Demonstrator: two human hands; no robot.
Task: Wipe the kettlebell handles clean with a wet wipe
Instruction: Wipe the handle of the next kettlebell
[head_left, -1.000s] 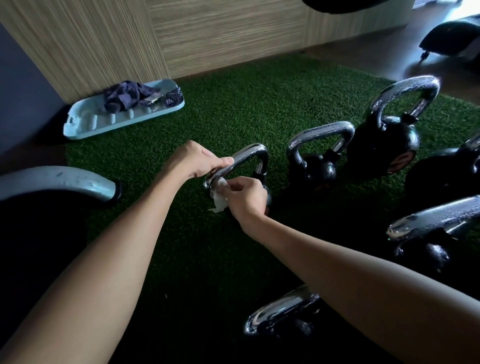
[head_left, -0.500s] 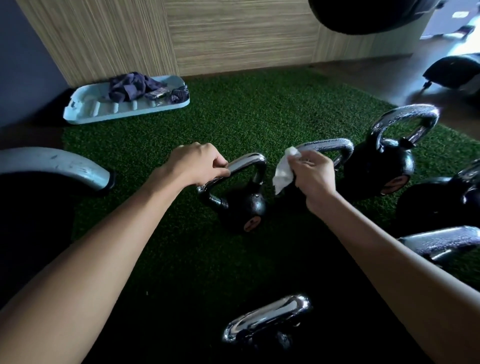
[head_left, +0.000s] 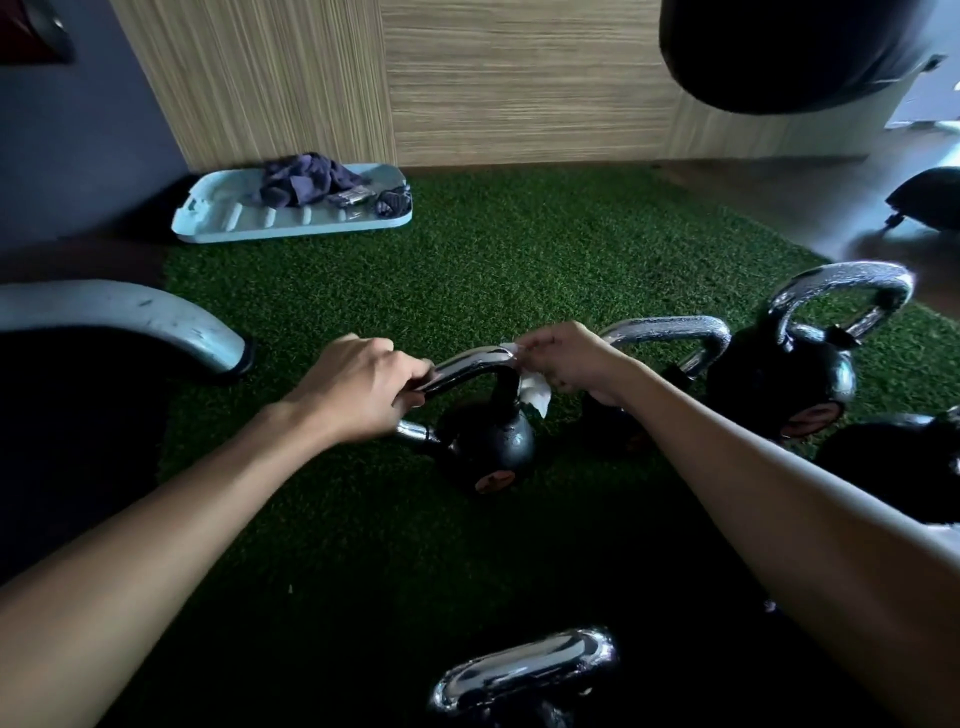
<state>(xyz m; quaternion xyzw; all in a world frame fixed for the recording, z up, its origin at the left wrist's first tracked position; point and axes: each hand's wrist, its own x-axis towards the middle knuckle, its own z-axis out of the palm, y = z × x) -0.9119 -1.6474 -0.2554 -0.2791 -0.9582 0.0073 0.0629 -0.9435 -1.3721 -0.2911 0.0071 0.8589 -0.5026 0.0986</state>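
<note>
Turf (head_left: 519, 270), wet wipe (head_left: 535, 391) against handle (head_left: 467, 366)

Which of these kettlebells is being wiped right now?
The smallest kettlebell, at centre: left hand grips its handle, right hand presses the wet wipe on it; no other is gripped.

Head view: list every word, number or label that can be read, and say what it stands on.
No text is readable.
Round badge on the centre kettlebell: too blurred to read.
Similar badge on the larger kettlebell to its right: too blurred.
Small flat item on the light blue tray: too small to read.
</note>
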